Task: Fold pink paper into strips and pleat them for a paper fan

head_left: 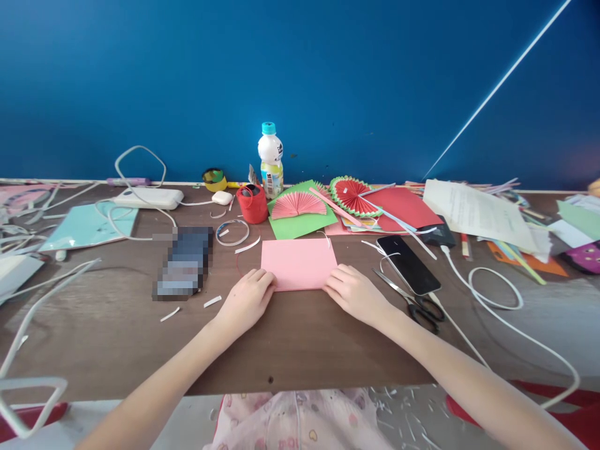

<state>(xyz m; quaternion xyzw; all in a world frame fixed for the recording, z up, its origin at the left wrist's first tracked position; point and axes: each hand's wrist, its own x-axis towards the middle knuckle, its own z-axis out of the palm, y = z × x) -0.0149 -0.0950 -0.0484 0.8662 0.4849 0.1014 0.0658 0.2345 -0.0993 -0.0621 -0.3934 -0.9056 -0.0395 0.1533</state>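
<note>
A sheet of pink paper [299, 262] lies on the brown table [281, 350] straight in front of me. My left hand [253, 294] is closed on its lower left corner, fingers bent and pressed together. At the lower right corner, my right hand [351, 290] grips the paper in the same way. The thumbs and the paper's edge under the fingers are mostly hidden. Black-handled scissors [412, 303] rest right of my right hand, beside a dark phone [409, 264]. Small white paper scraps [212, 301] are scattered left of my left hand.
Behind the sheet are a pleated pink paper fan [299, 205], green paper [304, 226], a round red pleated fan [352, 195], a red pouch [252, 206] and a bottle [270, 159]. A blurred phone [185, 259] lies left. White cables [497, 300] run along both sides.
</note>
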